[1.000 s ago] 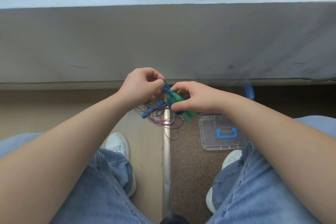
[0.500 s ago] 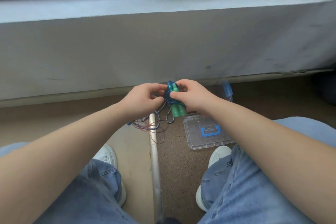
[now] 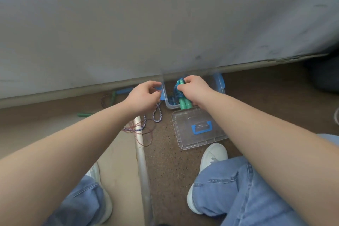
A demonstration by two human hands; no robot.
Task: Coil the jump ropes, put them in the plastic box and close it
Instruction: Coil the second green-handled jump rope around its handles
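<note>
Gripping: right hand (image 3: 194, 90), fingers round coiled green-handled rope (image 3: 185, 104), over plastic box (image 3: 169, 106)
Left hand (image 3: 145, 95): fingers pinching box's blue latch (image 3: 159, 89)

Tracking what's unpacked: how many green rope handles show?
4: two in the bundle the right hand grips at the plastic box, two loose handles on the floor leftward; others possibly hidden.

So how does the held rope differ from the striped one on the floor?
The green-handled rope is bundled in the right hand at the box; the striped rope sprawls loose on the floor. Its cord is plain blue, the striped rope's blue-and-white. Both are jump ropes.
</note>
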